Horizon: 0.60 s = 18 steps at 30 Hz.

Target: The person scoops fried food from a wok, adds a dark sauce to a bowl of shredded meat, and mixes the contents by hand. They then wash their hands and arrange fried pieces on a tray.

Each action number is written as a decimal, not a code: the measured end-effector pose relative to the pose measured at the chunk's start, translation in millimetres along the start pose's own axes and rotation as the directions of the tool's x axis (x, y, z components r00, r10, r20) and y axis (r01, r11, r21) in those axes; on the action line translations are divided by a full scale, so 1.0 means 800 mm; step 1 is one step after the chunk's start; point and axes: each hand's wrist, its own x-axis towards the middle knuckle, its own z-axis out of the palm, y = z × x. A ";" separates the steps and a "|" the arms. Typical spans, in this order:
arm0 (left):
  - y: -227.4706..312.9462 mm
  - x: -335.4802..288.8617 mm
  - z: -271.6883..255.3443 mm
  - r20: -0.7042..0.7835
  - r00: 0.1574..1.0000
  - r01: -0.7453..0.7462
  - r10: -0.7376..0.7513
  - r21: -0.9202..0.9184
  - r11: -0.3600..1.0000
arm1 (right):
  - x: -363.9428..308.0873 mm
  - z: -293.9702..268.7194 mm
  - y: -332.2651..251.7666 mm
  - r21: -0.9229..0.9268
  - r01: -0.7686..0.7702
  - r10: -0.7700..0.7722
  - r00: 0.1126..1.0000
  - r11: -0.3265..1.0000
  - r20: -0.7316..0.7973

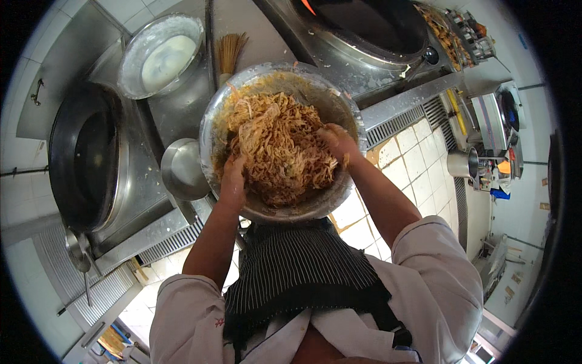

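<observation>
A large metal bowl in front of me holds a heap of wet, brown, shredded strips, which look like marinated meat; I cannot tell for certain. My left hand is at the left side of the heap, its fingers curled in against the strips and partly buried. On the right side, my right hand presses into the heap with bent fingers, the tips hidden among the strips. Both hands are inside the rim, gripping the mass from opposite sides. An orange-brown coating smears the bowl's inner wall.
A smaller metal bowl sits against the large one's left side. Behind are a bamboo brush and a basin of whitish liquid. Black woks stand at left and far right. A ladle hangs at lower left.
</observation>
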 end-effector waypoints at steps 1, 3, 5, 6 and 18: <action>-0.007 0.011 -0.004 0.002 0.998 0.061 -0.061 -0.069 0.996 | 0.015 0.000 0.021 0.207 -0.178 0.211 0.966 0.962 -0.150; -0.015 0.046 0.002 -0.168 0.975 0.158 -0.147 0.056 0.986 | 0.064 0.009 0.050 0.194 -0.377 0.404 0.906 0.906 -0.125; -0.020 0.076 0.010 0.018 0.997 0.069 -0.069 -0.002 0.998 | 0.108 0.028 0.076 0.267 -0.468 0.496 0.867 0.842 -0.043; -0.025 0.089 0.018 0.122 0.992 0.034 -0.028 -0.041 0.999 | 0.128 0.038 0.084 0.343 -0.463 0.486 0.874 0.817 0.024; 0.049 0.056 0.091 0.044 0.989 -0.149 0.144 0.160 0.976 | 0.016 0.066 -0.037 0.864 -0.310 -0.088 0.924 0.396 0.372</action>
